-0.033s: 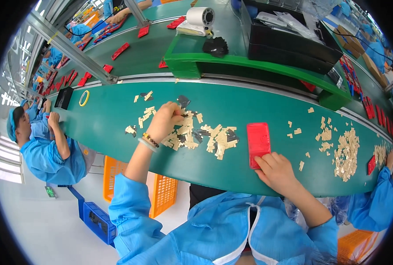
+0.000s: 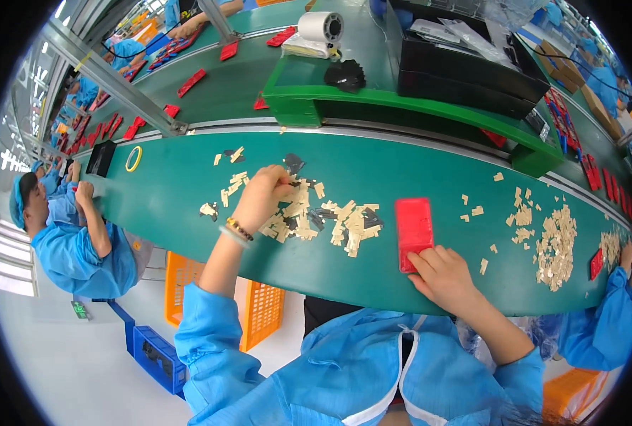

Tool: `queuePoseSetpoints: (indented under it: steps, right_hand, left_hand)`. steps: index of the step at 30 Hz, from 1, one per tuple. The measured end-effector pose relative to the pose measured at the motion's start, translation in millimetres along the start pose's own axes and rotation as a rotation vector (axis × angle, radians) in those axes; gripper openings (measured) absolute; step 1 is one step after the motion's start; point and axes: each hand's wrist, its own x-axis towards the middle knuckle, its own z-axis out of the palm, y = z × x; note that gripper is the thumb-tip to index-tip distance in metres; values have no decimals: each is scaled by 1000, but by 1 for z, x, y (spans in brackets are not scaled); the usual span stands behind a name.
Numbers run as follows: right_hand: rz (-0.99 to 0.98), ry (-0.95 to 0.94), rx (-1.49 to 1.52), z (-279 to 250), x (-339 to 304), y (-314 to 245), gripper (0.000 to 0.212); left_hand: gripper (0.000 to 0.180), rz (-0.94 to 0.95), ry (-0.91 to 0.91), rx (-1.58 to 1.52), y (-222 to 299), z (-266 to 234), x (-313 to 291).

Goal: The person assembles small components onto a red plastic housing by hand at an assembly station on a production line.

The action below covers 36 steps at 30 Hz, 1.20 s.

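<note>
At the left edge of a heap of small cream strips (image 2: 298,213), my left hand (image 2: 260,197) has its fingers pressed together. Its fingertips are down among the strips and some dark scraps (image 2: 294,164); what they pinch, if anything, is too small to make out. Right of the heap, a flat red rectangular plastic part (image 2: 415,224) lies lengthwise on the green table. My right hand (image 2: 444,278) grips the part's near end, with the thumb at its near left corner and the other fingers over its right side.
More cream pieces (image 2: 556,248) are heaped at the right, near a co-worker's hands (image 2: 630,264). A green raised shelf (image 2: 401,104) stands behind, bearing a black bin (image 2: 465,78) and a white roll (image 2: 320,27). A yellow tape ring (image 2: 134,159) lies far left. Another person (image 2: 82,241) works there.
</note>
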Motion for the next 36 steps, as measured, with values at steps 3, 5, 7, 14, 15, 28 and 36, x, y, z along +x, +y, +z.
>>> queuePoseSetpoints:
  steps: [3, 5, 7, 14, 15, 28, 36]
  right_hand:
    - [19, 54, 87, -2, -5, 3, 38]
    - [65, 106, 164, -4, -5, 7, 37]
    - [192, 149, 485, -16, 2, 5, 32]
    - [463, 90, 1593, -25, 52, 23, 25]
    - [490, 188, 1615, -25, 50, 25, 22]
    - [342, 500, 712, -27, 19, 32, 18]
    - [351, 488, 837, -35, 17, 27, 13]
  left_hand:
    - [9, 159, 137, 190, 13, -5, -8]
    - [8, 299, 288, 394, 35, -6, -10]
    - [8, 429, 202, 166, 63, -1, -11]
    - [13, 778, -26, -469, 145, 61, 8]
    - [15, 694, -40, -587, 146, 69, 12]
    - [11, 174, -336, -1213, 170, 110, 5]
    - [8, 621, -49, -710, 165, 104, 14]
